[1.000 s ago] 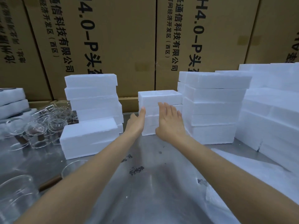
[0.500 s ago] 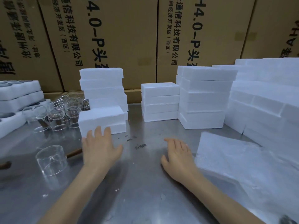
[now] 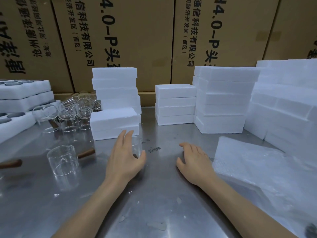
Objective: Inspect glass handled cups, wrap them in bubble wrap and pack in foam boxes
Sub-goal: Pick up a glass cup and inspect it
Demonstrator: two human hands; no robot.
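Both hands are drawing back from the foam stacks toward the near edge of the tabletop (image 3: 154, 212), and the left hand (image 3: 126, 158) is now curving around a small glass cup (image 3: 137, 148) at the middle of the tabletop. Its fingers (image 3: 127, 136) are loosely bent behind the cup and the thumb is coming round the front; whether they are actually touching the glass is hard to tell. The right hand (image 3: 193, 160) is resting relaxed and holding nothing, just beside the bubble wrap (image 3: 257, 169) spread along the right edge. A second handled cup (image 3: 62, 160) is standing toward the left edge, with more cups (image 3: 68, 112) clustered at the far left beside the foam boxes (image 3: 115, 124). For a clean pickup, the fingers probably ought to be closing gently around the cup's wall, lifting it straight up for inspection, while the free hand is pulling one sheet of wrap clear.
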